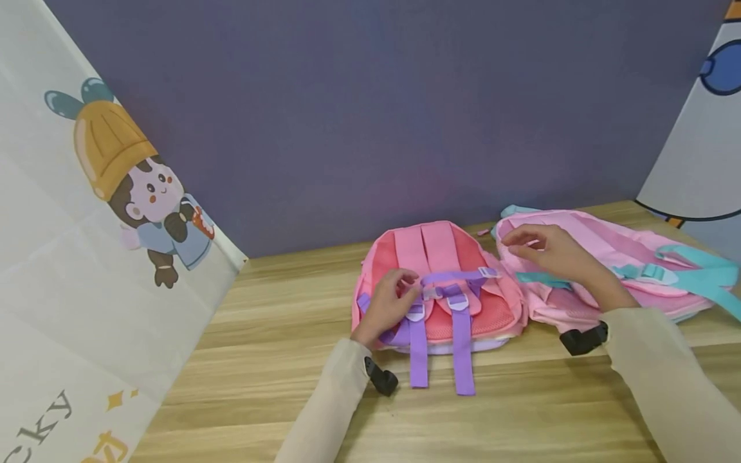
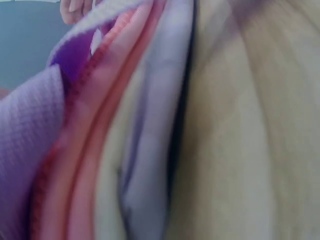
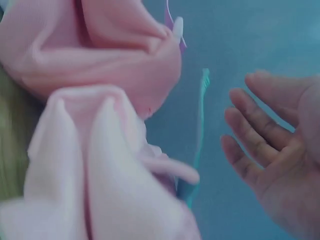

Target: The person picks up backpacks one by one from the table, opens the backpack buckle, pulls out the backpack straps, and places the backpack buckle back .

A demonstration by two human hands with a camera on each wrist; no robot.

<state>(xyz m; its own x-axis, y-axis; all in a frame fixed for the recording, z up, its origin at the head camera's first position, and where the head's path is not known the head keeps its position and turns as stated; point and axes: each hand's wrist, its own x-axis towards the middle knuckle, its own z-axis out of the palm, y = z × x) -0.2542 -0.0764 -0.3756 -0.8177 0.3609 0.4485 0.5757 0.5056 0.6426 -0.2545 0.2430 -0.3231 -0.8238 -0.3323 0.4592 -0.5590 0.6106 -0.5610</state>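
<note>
A coral-pink backpack point(image 1: 442, 247) lies straps up on the wooden table, with purple straps point(image 1: 462, 354) hanging over its near edge. My left hand point(image 1: 389, 303) is over its left side, beside the purple straps and buckles. The fingers are bent loosely, with a gap between thumb and forefinger. Whether they touch a strap, I cannot tell. To the right lies a light pink backpack point(image 1: 585, 235) with turquoise straps point(image 1: 697, 280). Above its left part hovers my right hand point(image 1: 547, 249), holding nothing. In the right wrist view its fingers point(image 3: 260, 125) are spread and apart from the fabric.
A dark blue-grey panel point(image 1: 376, 116) rises behind the wooden table point(image 1: 260, 360). On the left stands a white wall point(image 1: 52, 257) with a cartoon figure point(image 1: 156, 186). Another printed panel point(image 1: 700, 154) borders the right. The two backpacks touch side by side.
</note>
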